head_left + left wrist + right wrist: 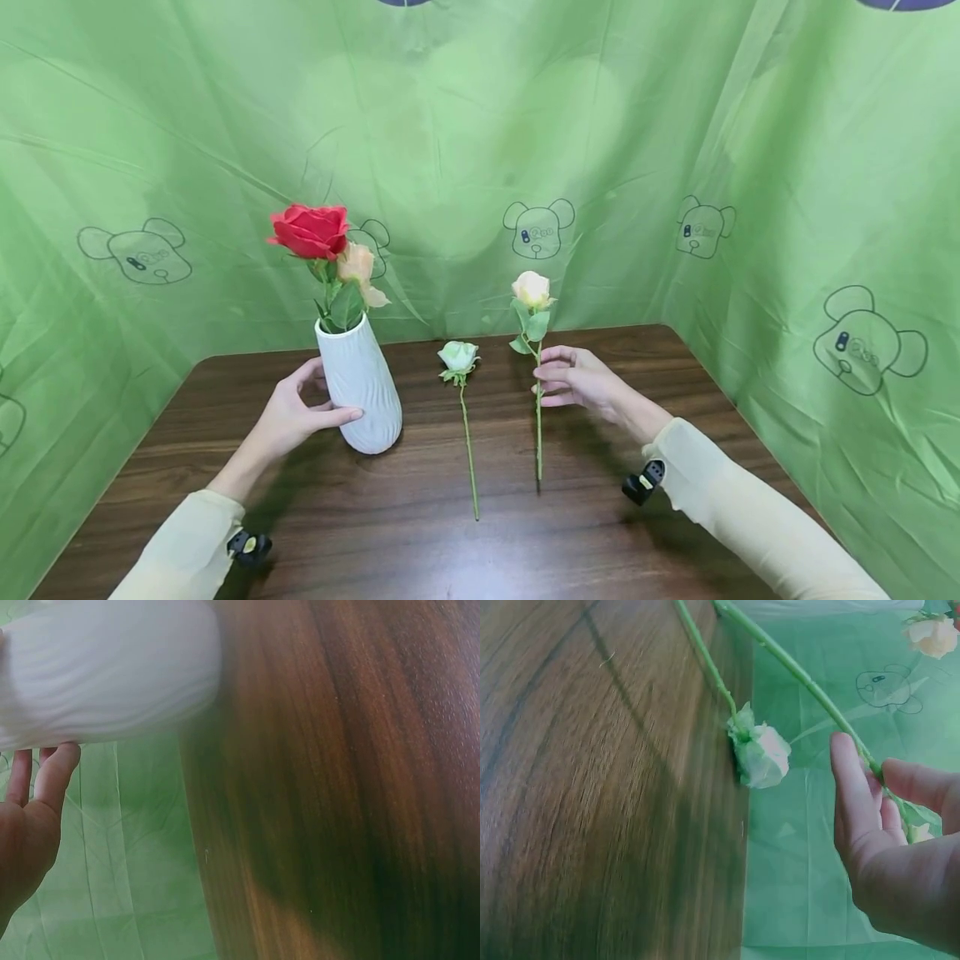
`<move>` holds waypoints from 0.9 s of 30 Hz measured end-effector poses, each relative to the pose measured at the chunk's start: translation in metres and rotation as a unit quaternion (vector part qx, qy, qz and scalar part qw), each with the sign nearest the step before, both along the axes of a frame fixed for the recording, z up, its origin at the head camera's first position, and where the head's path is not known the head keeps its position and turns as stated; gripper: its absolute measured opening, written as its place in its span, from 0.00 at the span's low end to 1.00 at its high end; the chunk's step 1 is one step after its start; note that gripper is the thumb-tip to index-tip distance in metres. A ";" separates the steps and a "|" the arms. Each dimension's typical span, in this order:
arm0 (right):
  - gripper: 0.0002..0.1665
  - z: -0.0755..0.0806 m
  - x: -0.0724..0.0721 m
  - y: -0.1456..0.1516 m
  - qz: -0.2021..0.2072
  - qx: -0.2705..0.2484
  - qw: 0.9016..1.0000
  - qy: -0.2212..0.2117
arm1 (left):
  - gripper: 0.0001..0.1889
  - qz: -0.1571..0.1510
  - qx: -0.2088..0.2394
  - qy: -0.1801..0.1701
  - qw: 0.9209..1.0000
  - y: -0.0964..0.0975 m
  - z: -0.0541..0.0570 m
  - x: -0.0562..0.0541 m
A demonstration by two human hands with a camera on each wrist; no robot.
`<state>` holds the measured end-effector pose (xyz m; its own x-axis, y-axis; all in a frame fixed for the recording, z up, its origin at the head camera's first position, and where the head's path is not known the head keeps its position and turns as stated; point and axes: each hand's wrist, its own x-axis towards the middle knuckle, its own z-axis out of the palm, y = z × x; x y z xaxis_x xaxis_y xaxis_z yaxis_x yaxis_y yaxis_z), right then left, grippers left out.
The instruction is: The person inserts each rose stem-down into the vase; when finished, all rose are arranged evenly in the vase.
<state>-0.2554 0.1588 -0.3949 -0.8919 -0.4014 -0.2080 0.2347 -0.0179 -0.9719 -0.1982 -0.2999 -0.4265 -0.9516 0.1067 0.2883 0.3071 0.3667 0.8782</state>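
On the left in the head view, a white ridged vase [362,387] holds a red rose [310,231] and a peach rose [357,265]. My left hand [300,408] grips the vase, with its thumb across the front; the far fingers are partly hidden behind it. My right hand [581,385] pinches the green stem of a cream rose [532,289], which stands upright with its bloom above the fingers. Between the hands a white-green rose [458,357] lies on the table, its stem toward me. The right wrist view shows that rose [761,756] beside the held stem [802,679].
All of this is on a dark brown wooden table [360,533]. Green curtains [450,125] with bear-face drawings hang behind and along both sides, close to the table's edges. A small black device [643,482] sits at my right wrist, another [249,546] at my left.
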 end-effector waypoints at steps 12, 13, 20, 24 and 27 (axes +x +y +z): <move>0.10 0.018 0.008 -0.004 -0.017 -0.113 0.993 0.005 | 0.39 0.002 -0.002 0.004 1.000 -0.001 -0.001 -0.001; 0.10 0.021 0.009 -0.005 -0.019 -0.124 0.992 0.005 | 0.39 0.002 0.000 0.004 1.000 0.000 -0.001 -0.002; 0.09 0.033 0.019 -0.010 -0.022 -0.142 0.990 0.015 | 0.40 0.000 0.005 0.003 1.000 0.000 0.000 -0.001; 0.12 0.040 0.024 -0.015 -0.004 -0.114 0.993 0.026 | 0.39 0.000 0.003 0.003 1.000 0.000 -0.001 0.000; 0.13 0.046 0.027 -0.018 0.002 -0.111 0.993 0.043 | 0.39 0.001 0.002 0.005 1.000 0.000 -0.001 0.000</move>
